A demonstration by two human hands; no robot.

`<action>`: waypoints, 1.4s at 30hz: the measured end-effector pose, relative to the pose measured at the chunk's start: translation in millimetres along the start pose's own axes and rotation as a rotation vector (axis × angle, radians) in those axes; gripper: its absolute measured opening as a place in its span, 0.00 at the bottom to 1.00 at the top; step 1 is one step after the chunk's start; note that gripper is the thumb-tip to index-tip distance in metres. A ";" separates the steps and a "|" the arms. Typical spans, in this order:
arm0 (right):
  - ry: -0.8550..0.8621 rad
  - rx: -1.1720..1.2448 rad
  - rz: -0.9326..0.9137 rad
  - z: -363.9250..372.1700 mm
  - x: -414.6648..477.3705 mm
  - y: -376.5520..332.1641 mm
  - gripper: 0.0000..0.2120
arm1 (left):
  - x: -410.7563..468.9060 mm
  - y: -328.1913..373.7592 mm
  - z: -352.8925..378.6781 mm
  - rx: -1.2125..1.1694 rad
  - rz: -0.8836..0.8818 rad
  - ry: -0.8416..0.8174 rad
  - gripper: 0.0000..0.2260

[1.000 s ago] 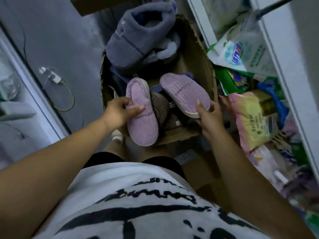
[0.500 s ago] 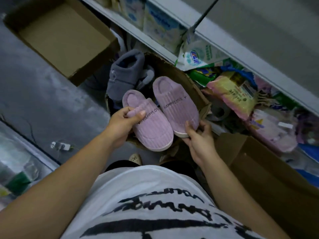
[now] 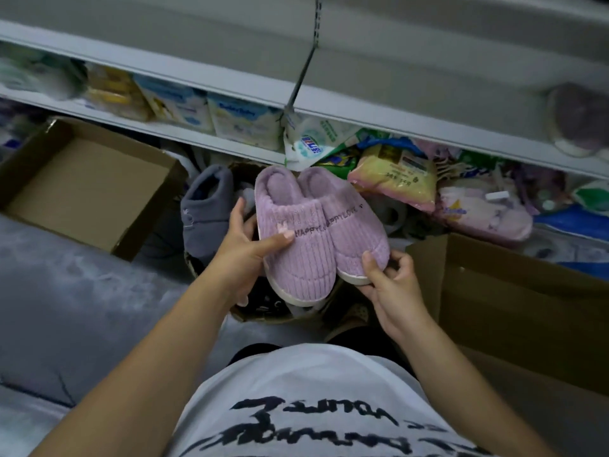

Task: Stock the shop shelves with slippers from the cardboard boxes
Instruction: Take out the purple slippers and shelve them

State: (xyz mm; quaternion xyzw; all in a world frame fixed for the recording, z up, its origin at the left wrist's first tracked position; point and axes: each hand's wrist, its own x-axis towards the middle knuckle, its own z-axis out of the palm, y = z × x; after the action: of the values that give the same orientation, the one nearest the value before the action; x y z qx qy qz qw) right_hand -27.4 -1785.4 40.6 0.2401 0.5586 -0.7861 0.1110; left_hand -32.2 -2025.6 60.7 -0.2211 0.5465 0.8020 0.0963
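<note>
Purple pair is now brought together. The left slipper (image 3: 296, 258) is gripped by the left hand (image 3: 245, 255), thumb across the upper, fingers underneath. The right slipper (image 3: 354, 239) is pinched at the toe by the right hand (image 3: 392, 288), thumb on top. The two are held side by side and touching, the left one's edge lapped over the right one.

A second ago they were held apart, one per hand, low over the box (image 3: 253, 316). Half a second ago the gap was nearly closed. Since then they have been lifted clear and matched up, and the view has been raised toward the shelf (image 3: 412, 120).

The pair is held in the air above the box, in front of the packets (image 3: 395, 174) on the lower level, not yet on any shelf. A grey slipper (image 3: 206, 209) is left in the box, beside the left hand. A purplish thing (image 3: 578, 123), blurred but likely a slipper, is seen on the shelf at far right. An empty box (image 3: 89, 183) is seen on the floor at left, a right box (image 3: 527, 291) opposite.

Judged: pick-up and pairing are done and placing is next, probably up and right onto bare shelf. The right-hand pinch looks light, so a slip risk is noted.
</note>
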 end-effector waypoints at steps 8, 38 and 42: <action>0.147 0.122 -0.063 -40.6 27.0 -37.3 0.13 | 44.5 13.5 84.2 0.151 -0.029 -0.144 0.43; 0.398 -0.698 -0.303 -182.7 364.5 -199.3 0.38 | 344.5 -4.4 375.3 0.916 0.123 -0.133 0.37; 0.353 -0.834 -0.389 -188.1 374.9 -206.0 0.43 | 354.6 -16.9 377.4 1.001 0.254 -0.102 0.36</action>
State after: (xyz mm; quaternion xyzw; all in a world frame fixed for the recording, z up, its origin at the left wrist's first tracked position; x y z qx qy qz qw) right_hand -393.3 -1502.8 -26.5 0.1961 0.8706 -0.4488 -0.0474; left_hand -432.9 -1703.1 -1.5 -0.0404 0.8803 0.4575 0.1189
